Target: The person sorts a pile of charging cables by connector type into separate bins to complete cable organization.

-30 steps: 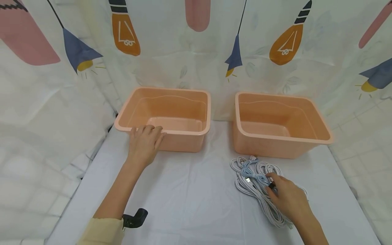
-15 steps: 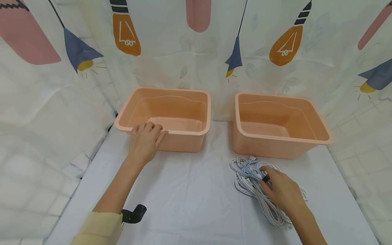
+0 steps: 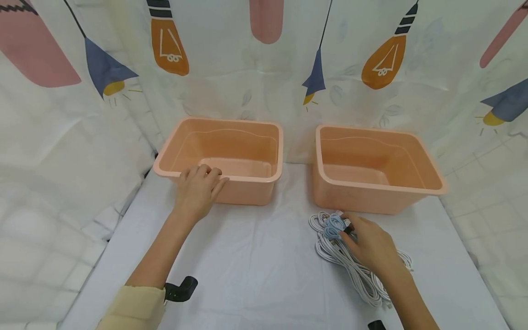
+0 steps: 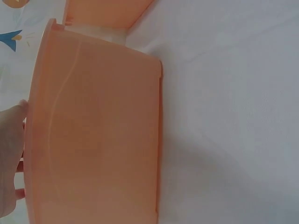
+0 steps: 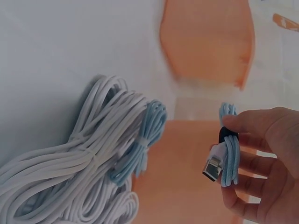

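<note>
In the head view, my left hand [image 3: 195, 192] grips the front rim of the left peach plastic bin [image 3: 247, 190], its fingers hooked over the edge. The left wrist view shows that bin's outer wall [image 4: 98, 126] with the hand [image 4: 9, 156] at its rim. My right hand [image 3: 371, 243] pinches a small coiled light-blue USB cable [image 5: 231, 161] bound with a black strap, its metal plug exposed. It is raised beside the pile of white coiled cables [image 5: 70, 154]. Another light-blue cable bundle [image 5: 145, 140] lies on that pile.
A second peach bin [image 3: 371, 199] stands at the back right, behind the cables. Both bins sit on a white-covered table [image 3: 255, 275]. A patterned curtain [image 3: 264, 82] hangs close behind them. Black wrist-camera parts [image 3: 181, 288] stick out by the left forearm.
My right hand has moved up and to the left over the pile, and the blue cable has gone with it. The left hand has stayed at the bin rim, shifting only slightly.
</note>
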Tool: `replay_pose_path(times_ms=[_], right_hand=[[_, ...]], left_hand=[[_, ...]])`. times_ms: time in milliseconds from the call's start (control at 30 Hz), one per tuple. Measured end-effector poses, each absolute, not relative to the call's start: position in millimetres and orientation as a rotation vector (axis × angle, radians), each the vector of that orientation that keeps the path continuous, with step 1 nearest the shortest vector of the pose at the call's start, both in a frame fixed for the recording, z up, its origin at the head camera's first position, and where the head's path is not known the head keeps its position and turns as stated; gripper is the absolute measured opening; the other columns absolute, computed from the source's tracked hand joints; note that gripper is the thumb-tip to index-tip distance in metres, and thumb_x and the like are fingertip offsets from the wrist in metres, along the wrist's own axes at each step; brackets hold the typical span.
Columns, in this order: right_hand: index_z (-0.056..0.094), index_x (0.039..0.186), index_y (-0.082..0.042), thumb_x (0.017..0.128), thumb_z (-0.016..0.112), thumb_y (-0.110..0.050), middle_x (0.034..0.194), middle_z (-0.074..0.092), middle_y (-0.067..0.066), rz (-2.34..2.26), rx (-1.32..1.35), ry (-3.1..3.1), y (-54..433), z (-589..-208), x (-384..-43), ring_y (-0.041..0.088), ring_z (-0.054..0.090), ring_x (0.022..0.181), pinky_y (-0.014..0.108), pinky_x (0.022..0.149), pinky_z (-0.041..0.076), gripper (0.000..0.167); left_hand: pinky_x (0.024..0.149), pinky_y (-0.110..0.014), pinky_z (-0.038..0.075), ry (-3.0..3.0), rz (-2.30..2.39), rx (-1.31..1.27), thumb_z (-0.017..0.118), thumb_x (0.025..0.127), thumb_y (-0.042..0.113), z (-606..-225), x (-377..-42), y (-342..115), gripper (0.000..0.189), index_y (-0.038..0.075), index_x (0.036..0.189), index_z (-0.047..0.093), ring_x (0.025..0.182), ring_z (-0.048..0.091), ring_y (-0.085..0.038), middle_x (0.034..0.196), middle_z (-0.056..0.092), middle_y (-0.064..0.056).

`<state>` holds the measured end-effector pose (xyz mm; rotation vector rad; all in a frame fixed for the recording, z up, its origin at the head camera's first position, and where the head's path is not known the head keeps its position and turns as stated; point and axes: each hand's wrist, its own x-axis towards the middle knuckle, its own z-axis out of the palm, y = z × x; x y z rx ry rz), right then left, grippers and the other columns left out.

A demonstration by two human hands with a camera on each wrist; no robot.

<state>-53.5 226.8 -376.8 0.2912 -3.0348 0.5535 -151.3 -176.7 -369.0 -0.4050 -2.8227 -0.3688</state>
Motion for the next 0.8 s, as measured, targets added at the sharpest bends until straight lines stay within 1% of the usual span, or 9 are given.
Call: replay_pose_path(times_ms=[167,300,400,433,500,567,667,800], right_hand=[[0.065,0.131,-0.004,0.093,0.077,-0.014,0.105,0.077,0.014,0.545,0.299,-3.013,221.7,-372.5,-58.1,0.034,0.073,0.088,0.051,0.067,0.059,0.041],[0.065,0.126,-0.003,0.092,0.077,-0.013,0.099,0.076,0.013,0.539,0.324,-2.972,219.2,-369.8,-62.9,0.03,0.071,0.078,0.048,0.061,0.056,0.037],[0.065,0.121,-0.005,0.092,0.077,-0.012,0.098,0.076,0.011,0.56,0.359,-2.937,216.8,-366.3,-69.7,0.028,0.07,0.076,0.047,0.06,0.055,0.033],[0.065,0.12,-0.005,0.091,0.077,-0.011,0.098,0.076,0.01,0.577,0.376,-2.926,216.1,-364.8,-72.5,0.027,0.07,0.077,0.046,0.061,0.055,0.032],[0.066,0.12,-0.004,0.09,0.078,-0.009,0.1,0.077,0.01,0.59,0.438,-2.875,214.9,-362.0,-79.9,0.029,0.073,0.084,0.047,0.067,0.057,0.032],[0.066,0.119,-0.002,0.09,0.078,-0.007,0.099,0.077,0.009,0.601,0.497,-2.833,213.9,-358.7,-87.3,0.03,0.073,0.087,0.045,0.07,0.057,0.032],[0.067,0.118,0.001,0.088,0.077,-0.002,0.097,0.076,0.011,0.602,0.559,-2.792,212.5,-352.8,-97.6,0.032,0.074,0.09,0.045,0.073,0.058,0.032],[0.066,0.12,0.003,0.09,0.074,-0.002,0.099,0.077,0.014,0.626,0.548,-2.845,209.0,-342.8,-105.9,0.034,0.074,0.091,0.048,0.076,0.059,0.031]], left_hand=[[0.113,-0.064,0.036,-2.834,-0.365,-0.415,0.053,0.112,0.033,-367.8,-149.0,-176.3,0.032,0.006,0.124,0.065,0.116,0.058,-0.042,0.117,0.064,-0.018],[0.113,-0.065,0.036,-2.834,-0.375,-0.421,0.053,0.112,0.033,-367.3,-148.1,-176.6,0.032,0.006,0.124,0.065,0.115,0.058,-0.042,0.117,0.064,-0.018],[0.114,-0.065,0.035,-2.838,-0.39,-0.42,0.053,0.112,0.033,-367.2,-148.1,-177.3,0.032,0.006,0.124,0.065,0.116,0.058,-0.042,0.116,0.063,-0.018],[0.114,-0.065,0.035,-2.84,-0.395,-0.419,0.053,0.112,0.033,-367.2,-148.1,-177.6,0.032,0.006,0.124,0.065,0.116,0.057,-0.042,0.117,0.063,-0.018],[0.113,-0.066,0.035,-2.843,-0.397,-0.421,0.053,0.112,0.033,-367.1,-148.2,-178.5,0.031,0.007,0.124,0.064,0.116,0.057,-0.042,0.117,0.063,-0.017],[0.113,-0.065,0.035,-2.842,-0.387,-0.432,0.053,0.112,0.033,-367.0,-148.2,-179.5,0.031,0.007,0.124,0.065,0.116,0.057,-0.042,0.116,0.064,-0.017],[0.11,-0.065,0.038,-2.832,-0.35,-0.456,0.053,0.111,0.032,-366.7,-147.8,-181.2,0.031,0.007,0.125,0.065,0.114,0.058,-0.041,0.115,0.065,-0.017],[0.109,-0.064,0.04,-2.817,-0.331,-0.482,0.053,0.111,0.031,-366.4,-147.6,-182.1,0.031,0.007,0.126,0.066,0.114,0.059,-0.041,0.115,0.067,-0.017]])
